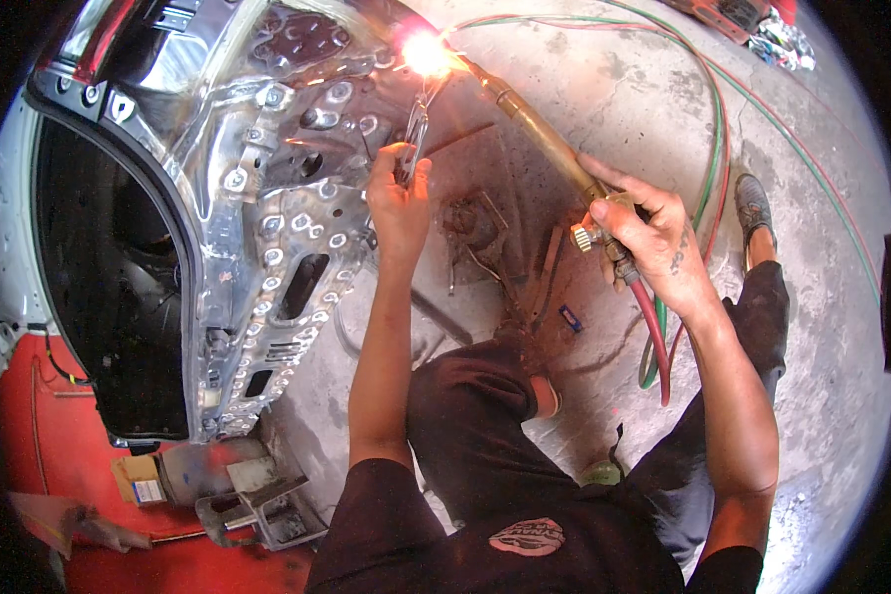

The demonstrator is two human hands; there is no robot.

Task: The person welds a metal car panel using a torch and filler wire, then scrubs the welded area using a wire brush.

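Observation:
My right hand [653,233] is wrapped round the valve end of a brass gas torch [540,129]. A bright flame [429,52] glares at the torch's tip, against the upper edge of a bare metal car body panel [252,223]. My left hand [398,203] is closed on slim silver pliers [417,129], which point up toward the flame. The glare hides the plier jaws' ends and whatever they may grip. Brass knobs [582,238] show on the torch beside my right fingers.
A red hose [649,312] and a green hose [715,148] run from the torch across the concrete floor [812,327]. A dark window opening [109,287] lies at left. Below it, a grey metal tool [262,500] rests on a red surface [168,559]. A small blue object [570,318] lies between my legs.

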